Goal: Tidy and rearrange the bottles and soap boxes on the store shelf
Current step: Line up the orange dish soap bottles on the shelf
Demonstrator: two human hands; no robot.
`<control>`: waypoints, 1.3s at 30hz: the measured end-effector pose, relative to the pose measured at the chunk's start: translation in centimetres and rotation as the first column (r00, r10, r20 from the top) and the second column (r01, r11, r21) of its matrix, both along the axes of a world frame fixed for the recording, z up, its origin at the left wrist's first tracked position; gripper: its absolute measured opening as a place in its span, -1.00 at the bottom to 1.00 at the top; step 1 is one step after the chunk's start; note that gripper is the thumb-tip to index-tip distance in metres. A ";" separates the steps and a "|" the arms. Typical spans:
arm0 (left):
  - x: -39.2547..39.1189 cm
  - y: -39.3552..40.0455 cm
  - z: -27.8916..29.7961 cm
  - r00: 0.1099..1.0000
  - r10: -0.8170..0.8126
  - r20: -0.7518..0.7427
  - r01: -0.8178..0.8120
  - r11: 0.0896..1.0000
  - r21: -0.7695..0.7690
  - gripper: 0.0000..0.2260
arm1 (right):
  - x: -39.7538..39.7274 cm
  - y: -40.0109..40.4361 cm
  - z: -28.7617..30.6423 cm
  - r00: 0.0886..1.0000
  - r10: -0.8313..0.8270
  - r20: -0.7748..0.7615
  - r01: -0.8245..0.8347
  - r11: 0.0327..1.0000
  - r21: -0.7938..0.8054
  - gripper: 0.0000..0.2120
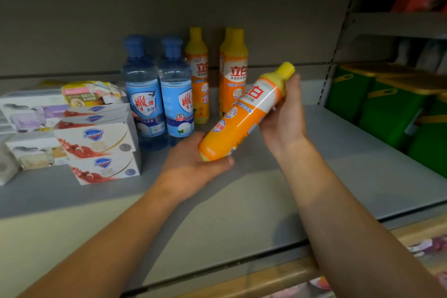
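I hold the orange bottle (244, 113) in the air above the shelf (362, 152), tilted, its yellow cap up and to the right. My left hand (193, 167) cups the bottom, with the fingers curled under it. My right hand (284, 116) wraps the top part near the cap. It looks full, so I think it is heavy. The plastic is hard, smooth and maybe slippery. Two hands feel safest.

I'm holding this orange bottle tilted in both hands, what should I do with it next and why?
Probably stand the orange bottle upright on the bare shelf right of the standing orange bottles. Your left hand cups its base, your right hand its neck, and that spot looks free.
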State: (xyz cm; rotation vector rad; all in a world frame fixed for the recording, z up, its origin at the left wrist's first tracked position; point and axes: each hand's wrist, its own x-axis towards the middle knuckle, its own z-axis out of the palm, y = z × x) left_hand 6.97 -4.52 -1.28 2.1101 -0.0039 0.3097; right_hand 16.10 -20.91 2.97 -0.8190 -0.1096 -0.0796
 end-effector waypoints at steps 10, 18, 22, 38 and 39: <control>-1.3 0.7 0.5 0.754 -0.639 -0.154 0.248 0.494 -0.833 -0.47 | -1.6 2.1 -0.7 0.921 0.378 0.097 -0.388 0.913 0.123 -0.34; -0.8 0.4 0.8 0.864 -0.470 -0.181 0.164 0.602 -0.782 -0.60 | -1.4 2.0 -0.7 0.944 0.327 -0.038 -0.315 0.932 0.178 -0.35; -0.4 -0.2 0.6 0.996 -0.063 0.059 0.068 0.995 -0.074 -0.51 | -1.0 2.2 -0.8 0.991 0.091 -0.096 -0.092 0.996 -0.010 -0.62; -1.0 2.4 1.2 0.830 -0.554 -0.066 0.157 0.345 -0.926 -0.56 | -1.5 2.7 -1.1 0.939 0.326 0.107 -0.300 0.932 -0.206 -0.81; -0.9 2.2 1.1 0.841 -0.535 -0.082 0.155 0.382 -0.911 -0.53 | -1.5 2.7 -1.1 0.948 0.295 0.116 -0.264 0.937 -0.229 -0.83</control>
